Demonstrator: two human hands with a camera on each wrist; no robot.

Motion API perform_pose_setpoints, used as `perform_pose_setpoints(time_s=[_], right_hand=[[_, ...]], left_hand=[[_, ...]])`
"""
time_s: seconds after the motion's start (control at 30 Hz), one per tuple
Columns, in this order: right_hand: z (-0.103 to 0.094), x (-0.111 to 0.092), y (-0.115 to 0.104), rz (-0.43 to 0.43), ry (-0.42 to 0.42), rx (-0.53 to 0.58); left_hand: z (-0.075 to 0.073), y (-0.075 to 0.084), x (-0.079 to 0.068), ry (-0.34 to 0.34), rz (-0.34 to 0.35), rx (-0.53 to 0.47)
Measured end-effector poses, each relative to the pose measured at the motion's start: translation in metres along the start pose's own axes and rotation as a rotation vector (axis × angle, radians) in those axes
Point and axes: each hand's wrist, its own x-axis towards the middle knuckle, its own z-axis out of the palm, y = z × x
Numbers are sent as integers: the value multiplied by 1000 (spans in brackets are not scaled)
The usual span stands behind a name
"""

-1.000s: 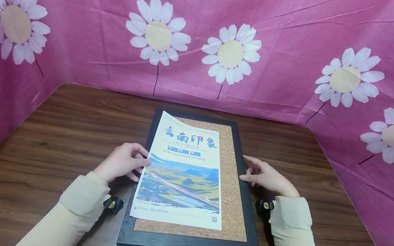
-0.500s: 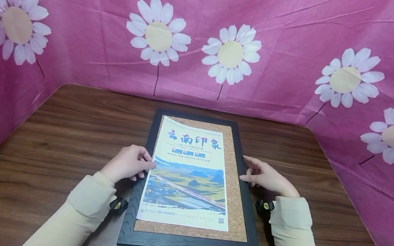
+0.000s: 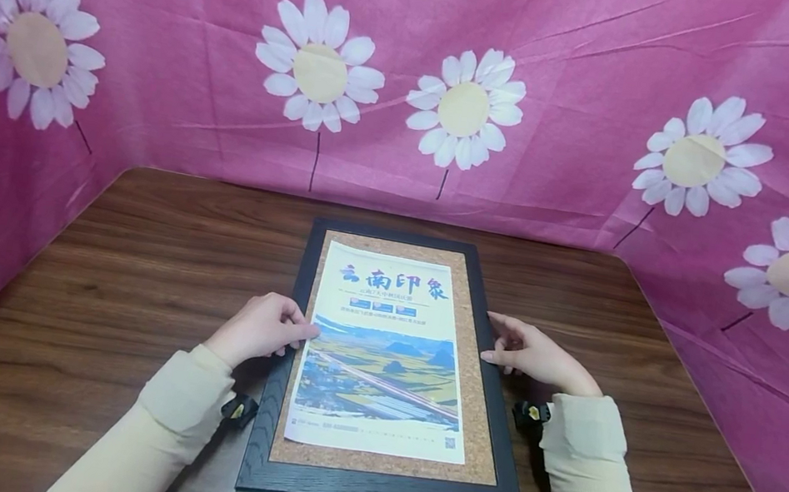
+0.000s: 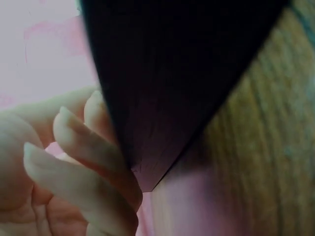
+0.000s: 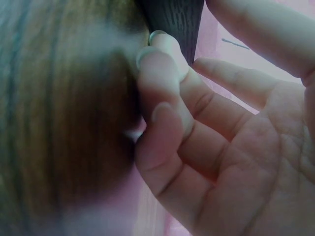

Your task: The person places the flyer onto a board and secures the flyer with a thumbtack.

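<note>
- Poster [image 3: 384, 375] lies over the cork board [image 3: 477, 438], inside the black frame [image 3: 375, 489]; looks light, thin, easily creased, so best taken by its margins.
- Left hand [image 3: 260, 326] pinches the left edge, thumb on top; right hand [image 3: 538, 357] rests bent fingers [image 5: 158, 137] against the frame's right side, grip or mere touch, can't tell.
- Wrist views catch fingers curled beside the frame; only the head view shows the poster.

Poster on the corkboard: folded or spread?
Spread. In the head view the poster shows all four corners, with its title and landscape visible, over the corkboard.
</note>
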Motion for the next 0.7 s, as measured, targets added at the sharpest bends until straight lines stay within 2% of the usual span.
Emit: perform_pose_setpoints(time_s=[0.23, 0.7], right_hand=[[0, 0, 0, -1, -4, 7], [-1, 1, 1, 11, -1, 27]], left_hand=[[1, 0, 0, -10, 38, 24], [1, 2, -2, -21, 50, 35]])
